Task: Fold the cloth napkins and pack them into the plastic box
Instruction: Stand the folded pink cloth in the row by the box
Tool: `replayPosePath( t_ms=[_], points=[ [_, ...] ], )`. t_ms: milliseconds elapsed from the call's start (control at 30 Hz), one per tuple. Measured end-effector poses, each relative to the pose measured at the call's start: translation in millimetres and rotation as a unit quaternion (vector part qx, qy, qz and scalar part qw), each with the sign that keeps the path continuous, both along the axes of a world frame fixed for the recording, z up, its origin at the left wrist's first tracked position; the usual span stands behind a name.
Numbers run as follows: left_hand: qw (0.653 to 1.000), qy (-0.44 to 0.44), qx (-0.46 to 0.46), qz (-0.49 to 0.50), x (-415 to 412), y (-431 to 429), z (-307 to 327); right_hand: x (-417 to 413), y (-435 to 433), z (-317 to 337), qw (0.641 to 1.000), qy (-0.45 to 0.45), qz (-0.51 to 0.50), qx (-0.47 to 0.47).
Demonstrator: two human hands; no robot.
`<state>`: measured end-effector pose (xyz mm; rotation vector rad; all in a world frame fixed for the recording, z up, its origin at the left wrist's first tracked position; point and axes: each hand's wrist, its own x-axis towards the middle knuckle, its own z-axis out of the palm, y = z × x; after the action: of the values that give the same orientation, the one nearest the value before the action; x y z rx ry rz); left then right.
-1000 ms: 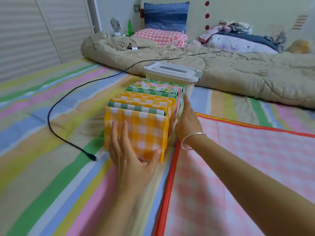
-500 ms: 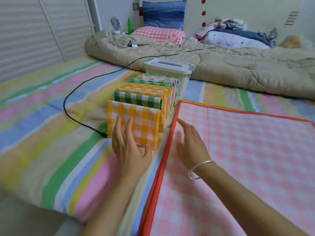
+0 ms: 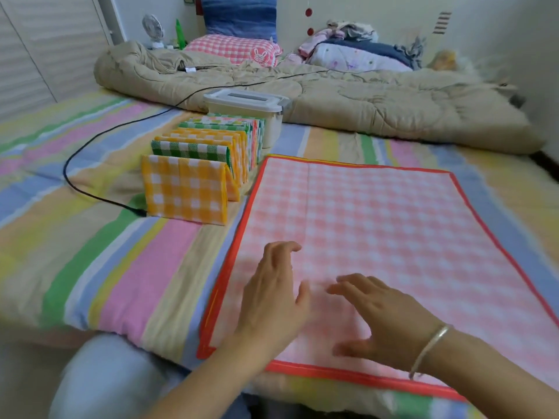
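Nearest the viewer, at the near edge of a bed with a striped sheet (image 3: 90, 267), a person's left hand (image 3: 272, 294) and right hand (image 3: 381, 322) are over a pink gingham napkin (image 3: 378, 213) with a red border. Both hands are blurred, with loosely curled fingers grasping nothing. Whether they touch the cloth cannot be told. The right wrist wears a thin silver bangle (image 3: 429, 346). This napkin lies spread flat and unfolded, its near edge along the bed's near edge.

Just beside its far left corner, a row of folded napkins stands on edge. A yellow gingham napkin (image 3: 184, 192) is in front, a green gingham napkin (image 3: 187, 149) behind it, then more in orange, green and a floral print. The row runs back to a plastic box (image 3: 272, 128), which appears to have its lid on. A black cable (image 3: 90, 140) curls across the sheet to the left of the row. A beige quilt (image 3: 363, 101) lies bunched across the far side of the bed.

The folding looks mostly done. This last napkin needs folding, and no napkin is seen packed in the box, so all the packing seems left to do.
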<state>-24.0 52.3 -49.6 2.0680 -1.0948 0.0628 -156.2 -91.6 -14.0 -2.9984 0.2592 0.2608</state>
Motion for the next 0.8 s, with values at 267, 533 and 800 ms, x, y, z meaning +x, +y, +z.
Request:
replayPosePath(
  t_ms=[267, 533, 800],
  points=[
    [0.910, -0.072, 0.335, -0.234, -29.9, -6.6, 12.0, -73.5, -23.2, -18.7, 0.999, -0.021, -0.029, 0.041],
    [0.927, 0.041, 0.288, -0.239, -9.0, -16.5, 25.7, -91.5, -13.6, -0.2, 0.979, -0.138, -0.148, 0.015],
    [0.858, 0.157, 0.388, -0.298, 10.6, -25.5, 75.1, -82.4, -9.9, 30.3, 0.971, -0.136, -0.194, 0.029]
  ],
)
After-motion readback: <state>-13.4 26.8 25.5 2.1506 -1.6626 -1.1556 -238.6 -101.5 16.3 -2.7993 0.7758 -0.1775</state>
